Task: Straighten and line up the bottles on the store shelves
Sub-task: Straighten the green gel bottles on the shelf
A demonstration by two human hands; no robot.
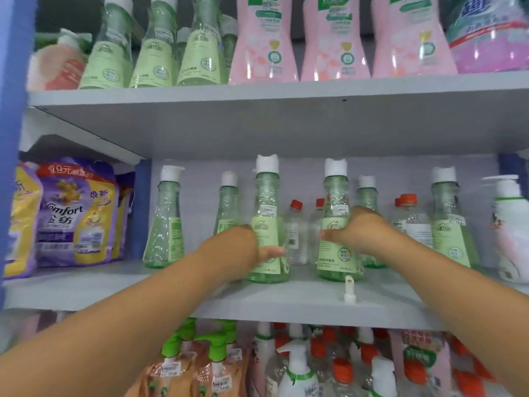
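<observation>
On the middle shelf (86,287) stand several green cone-shaped bottles with white caps. My left hand (243,247) is wrapped around the lower body of one green bottle (267,202) near the shelf's front. My right hand (355,227) grips a second green bottle (336,193) just to its right, also near the front. Both bottles are upright. Another green bottle (166,224) stands alone at the left, and further ones (449,224) stand at the right and behind.
Small clear bottles with orange caps (294,227) stand at the back between the green ones. A white hook (349,290) sticks up from the shelf's front edge. Purple refill bags (74,213) lie left. A white pump bottle (508,224) stands far right. Pink and green bottles fill the upper shelf.
</observation>
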